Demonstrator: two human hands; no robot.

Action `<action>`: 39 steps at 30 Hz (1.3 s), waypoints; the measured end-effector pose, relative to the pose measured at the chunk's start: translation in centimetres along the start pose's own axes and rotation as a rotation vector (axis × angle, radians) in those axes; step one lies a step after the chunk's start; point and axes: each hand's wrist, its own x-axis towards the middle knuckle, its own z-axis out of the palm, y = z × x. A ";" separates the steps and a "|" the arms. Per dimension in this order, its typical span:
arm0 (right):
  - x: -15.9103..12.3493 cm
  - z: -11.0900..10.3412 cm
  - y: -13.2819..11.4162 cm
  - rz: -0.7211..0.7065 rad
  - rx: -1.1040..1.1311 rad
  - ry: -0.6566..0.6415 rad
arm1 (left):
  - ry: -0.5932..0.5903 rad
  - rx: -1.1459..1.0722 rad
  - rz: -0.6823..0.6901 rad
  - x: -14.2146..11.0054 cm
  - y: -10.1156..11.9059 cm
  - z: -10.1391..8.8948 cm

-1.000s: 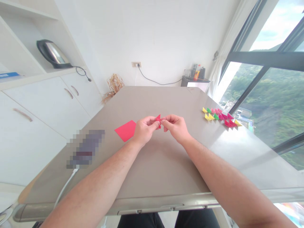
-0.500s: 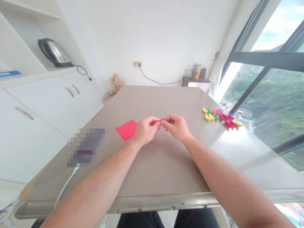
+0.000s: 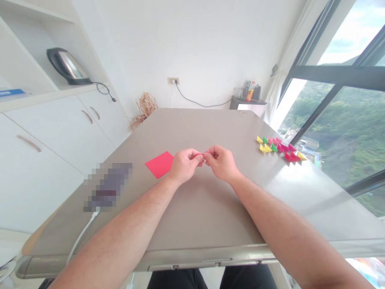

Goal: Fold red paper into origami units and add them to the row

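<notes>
Sheet (image 3: 159, 165) left, boats (image 3: 280, 148) right (on table (image 3: 204, 216)).

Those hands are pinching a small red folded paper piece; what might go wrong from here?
The small red folded paper piece might tear or crease crookedly, since the left hand and right hand both pinch it. The left hand could nudge the flat red paper sheet, which it partly hides. The left forearm might snag the white cable that disappears behind it.

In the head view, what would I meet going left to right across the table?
Pixelated object, flat red paper, left hand, held red piece, right hand, colourful folded paper boats.
</notes>
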 end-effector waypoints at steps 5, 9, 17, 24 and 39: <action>0.1 0.1 -0.1 0.023 0.023 0.008 | 0.023 -0.091 -0.046 -0.1 0.4 0.4; 0.0 0.4 -0.1 0.041 0.039 0.039 | 0.050 -0.145 -0.081 -0.2 0.6 0.5; -0.1 0.3 0.0 0.015 0.075 -0.020 | 0.054 -0.153 -0.085 -0.2 0.5 0.3; 0.1 0.3 0.3 0.008 0.105 -0.019 | 0.075 -0.198 -0.092 -0.1 0.9 0.2; 0.6 0.0 0.7 0.179 0.285 -0.109 | 0.028 -0.187 0.003 -0.3 -0.3 0.5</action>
